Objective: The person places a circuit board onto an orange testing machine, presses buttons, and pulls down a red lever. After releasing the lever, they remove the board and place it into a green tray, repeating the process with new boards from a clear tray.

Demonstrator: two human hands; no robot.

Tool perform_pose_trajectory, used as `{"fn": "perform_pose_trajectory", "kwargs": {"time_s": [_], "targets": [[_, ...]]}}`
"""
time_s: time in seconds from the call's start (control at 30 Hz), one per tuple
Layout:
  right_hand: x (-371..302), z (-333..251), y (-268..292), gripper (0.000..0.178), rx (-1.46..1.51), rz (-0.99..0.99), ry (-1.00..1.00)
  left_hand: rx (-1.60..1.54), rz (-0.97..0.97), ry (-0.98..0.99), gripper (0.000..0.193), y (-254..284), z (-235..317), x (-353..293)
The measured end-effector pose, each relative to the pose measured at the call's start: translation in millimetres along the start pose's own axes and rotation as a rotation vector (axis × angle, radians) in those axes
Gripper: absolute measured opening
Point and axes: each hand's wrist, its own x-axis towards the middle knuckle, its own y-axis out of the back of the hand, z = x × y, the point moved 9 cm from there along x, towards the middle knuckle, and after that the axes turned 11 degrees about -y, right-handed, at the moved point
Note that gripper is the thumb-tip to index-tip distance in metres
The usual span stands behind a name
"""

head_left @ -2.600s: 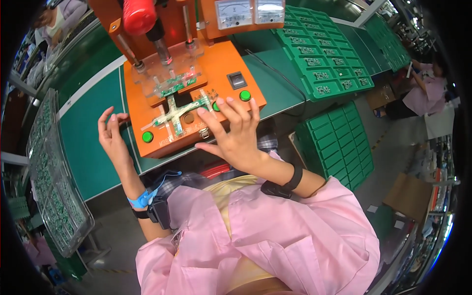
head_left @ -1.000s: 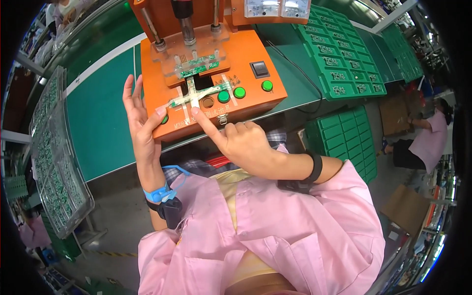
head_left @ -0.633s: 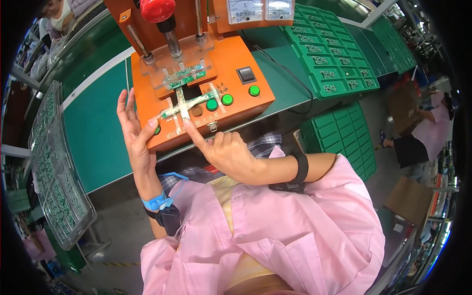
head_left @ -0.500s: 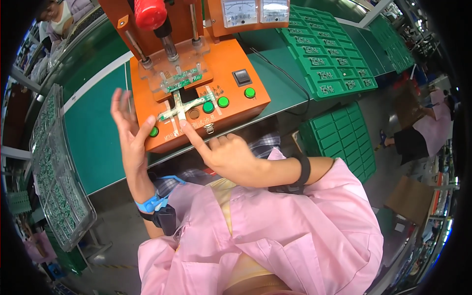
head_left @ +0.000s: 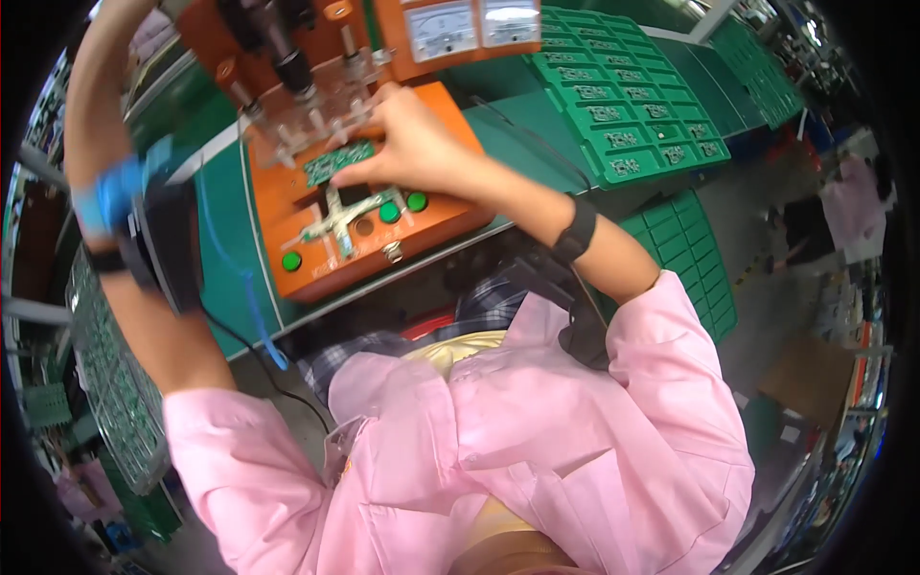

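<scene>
A green circuit board (head_left: 337,163) lies on the orange test fixture (head_left: 316,273), just below its clear plate. My right hand (head_left: 412,144) reaches in from the right, thumb along the board's lower edge and the other fingers spread toward the plate. The hand looks open around the board's right end; some fingertips are hidden. My left forearm, with a blue wrist strap (head_left: 120,196), stretches up past the fixture, and the left hand is beyond the top edge of the view. A pale cross-shaped piece (head_left: 340,218) is on the fixture's front, beside green buttons (head_left: 388,211).
Behind the fixture are panel meters (head_left: 443,31). Green trays (head_left: 609,105) of boards lie at the right, with another green tray (head_left: 682,254) below. A clear tray (head_left: 115,374) of boards stands at the left. A person (head_left: 853,206) is in the right background.
My left hand has gone from beside the fixture up out of view. My right hand has moved from the cross-shaped piece to the circuit board. The clear plate now stands higher off the board.
</scene>
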Motion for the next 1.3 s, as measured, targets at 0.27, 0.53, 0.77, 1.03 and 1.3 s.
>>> {"fn": "perform_pose_trajectory", "kwargs": {"time_s": [0.27, 0.53, 0.77, 1.03, 1.3], "targets": [[-4, 23, 8, 0.043, 0.126, 0.031, -0.361, 0.017, 0.186, 0.382, 0.044, 68, -58, -121], [-32, 55, 155, 0.031, -0.087, -0.146, -0.08, 1.085, -0.019, 0.727, 0.044, 222, -115, -308], [76, 351, 305, 0.029, -0.427, 0.12, -0.37, 1.518, -0.298, 0.842, 0.037, 208, -159, -356], [142, 506, 225, 0.038, -0.552, 0.068, -0.275, 1.614, -0.098, 0.913, 0.029, 217, -97, -362], [121, 598, 347, 0.047, -0.55, -0.096, -0.557, 1.447, 0.071, 0.847, 0.024, 191, -127, -346]]}}
